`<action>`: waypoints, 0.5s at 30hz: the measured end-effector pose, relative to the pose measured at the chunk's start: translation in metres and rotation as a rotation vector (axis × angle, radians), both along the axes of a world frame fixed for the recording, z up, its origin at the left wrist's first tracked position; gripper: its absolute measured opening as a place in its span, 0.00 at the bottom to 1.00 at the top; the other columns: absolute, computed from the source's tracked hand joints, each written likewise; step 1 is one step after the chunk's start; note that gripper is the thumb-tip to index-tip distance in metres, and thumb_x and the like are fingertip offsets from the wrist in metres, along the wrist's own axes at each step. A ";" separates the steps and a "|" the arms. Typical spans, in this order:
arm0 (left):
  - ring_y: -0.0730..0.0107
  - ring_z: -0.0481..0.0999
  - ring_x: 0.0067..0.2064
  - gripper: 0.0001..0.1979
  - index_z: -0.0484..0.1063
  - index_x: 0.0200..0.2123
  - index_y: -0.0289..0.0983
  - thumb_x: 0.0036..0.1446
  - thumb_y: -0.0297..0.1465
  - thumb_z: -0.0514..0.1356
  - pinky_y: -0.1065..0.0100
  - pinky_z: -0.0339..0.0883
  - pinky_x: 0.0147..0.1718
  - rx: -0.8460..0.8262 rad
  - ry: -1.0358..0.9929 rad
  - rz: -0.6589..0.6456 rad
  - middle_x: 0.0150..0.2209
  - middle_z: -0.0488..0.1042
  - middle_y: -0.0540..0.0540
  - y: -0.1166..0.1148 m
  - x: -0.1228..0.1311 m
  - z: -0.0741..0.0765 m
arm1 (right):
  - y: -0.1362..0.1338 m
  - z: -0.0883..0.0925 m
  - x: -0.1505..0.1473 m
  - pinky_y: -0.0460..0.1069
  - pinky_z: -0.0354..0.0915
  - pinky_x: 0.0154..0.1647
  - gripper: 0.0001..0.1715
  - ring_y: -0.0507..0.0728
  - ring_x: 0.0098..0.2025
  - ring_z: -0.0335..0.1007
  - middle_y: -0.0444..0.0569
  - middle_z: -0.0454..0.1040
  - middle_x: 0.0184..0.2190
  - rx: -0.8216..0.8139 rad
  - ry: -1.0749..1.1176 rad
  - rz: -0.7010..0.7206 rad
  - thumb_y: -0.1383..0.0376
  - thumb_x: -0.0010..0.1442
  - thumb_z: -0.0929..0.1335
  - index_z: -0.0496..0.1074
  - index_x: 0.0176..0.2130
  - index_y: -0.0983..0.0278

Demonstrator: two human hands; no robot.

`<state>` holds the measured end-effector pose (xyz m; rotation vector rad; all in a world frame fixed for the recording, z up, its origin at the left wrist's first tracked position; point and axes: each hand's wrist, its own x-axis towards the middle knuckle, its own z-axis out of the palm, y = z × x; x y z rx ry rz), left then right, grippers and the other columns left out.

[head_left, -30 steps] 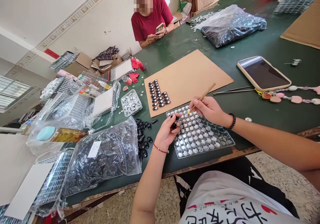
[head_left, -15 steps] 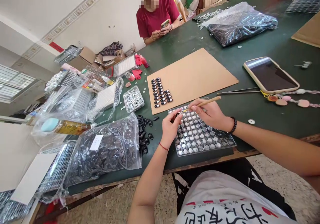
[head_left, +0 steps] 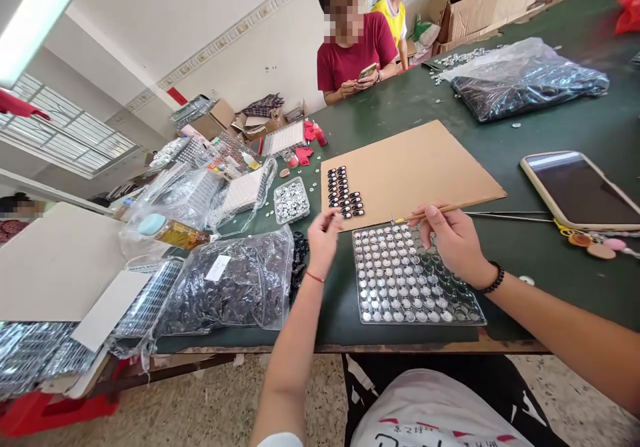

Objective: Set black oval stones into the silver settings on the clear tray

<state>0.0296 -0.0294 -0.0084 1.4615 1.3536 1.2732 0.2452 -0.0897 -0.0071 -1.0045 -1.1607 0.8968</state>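
Note:
My left hand (head_left: 324, 242) is closed in a pinch at the lower left edge of the cardboard sheet (head_left: 425, 160), beside rows of small black pieces with pale oval centres (head_left: 345, 194). Whatever its fingertips hold is too small to make out. My right hand (head_left: 457, 244) grips a thin wooden-handled stick tool (head_left: 417, 217), its tip pointing left above the clear tray (head_left: 370, 324). Round silvery discs (head_left: 390, 280) fill much of that tray; the slots at its right look darker. Loose black pieces (head_left: 299, 254) lie left of my left forearm, partly hidden.
A clear tub of silvery parts (head_left: 291, 200) stands left of the cardboard. Left are a bag of black pieces (head_left: 240, 287) and a jar (head_left: 185, 234). A phone (head_left: 583, 190), long thin metal tool (head_left: 520, 216) and plastic bag (head_left: 530, 80) lie right. Across sits a person (head_left: 355, 47).
My left hand has left the tray for the cardboard's edge. My right hand has drawn away to the right with the wooden-handled tool. The camera view has shifted, showing more at the left.

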 end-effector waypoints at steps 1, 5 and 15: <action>0.82 0.59 0.19 0.17 0.69 0.40 0.35 0.48 0.38 0.58 0.77 0.52 0.18 0.001 -0.049 0.099 0.21 0.66 0.52 0.013 -0.012 0.003 | 0.000 0.001 0.001 0.47 0.58 0.21 0.14 0.48 0.14 0.57 0.43 0.67 0.19 -0.001 -0.002 0.003 0.57 0.59 0.59 0.68 0.34 0.63; 0.86 0.52 0.17 0.23 0.64 0.46 0.33 0.48 0.38 0.58 0.78 0.44 0.15 -0.002 -0.250 0.495 0.21 0.63 0.54 0.044 -0.043 0.013 | -0.001 0.001 0.000 0.47 0.58 0.19 0.16 0.49 0.14 0.56 0.42 0.66 0.16 0.005 -0.092 0.032 0.56 0.60 0.58 0.68 0.34 0.64; 0.66 0.69 0.39 0.12 0.72 0.38 0.42 0.54 0.35 0.53 0.67 0.58 0.40 0.196 0.473 -0.236 0.38 0.73 0.46 -0.046 0.045 0.006 | 0.001 -0.013 -0.007 0.46 0.61 0.30 0.16 0.53 0.32 0.69 0.50 0.74 0.33 0.158 -0.810 0.072 0.61 0.60 0.57 0.69 0.37 0.65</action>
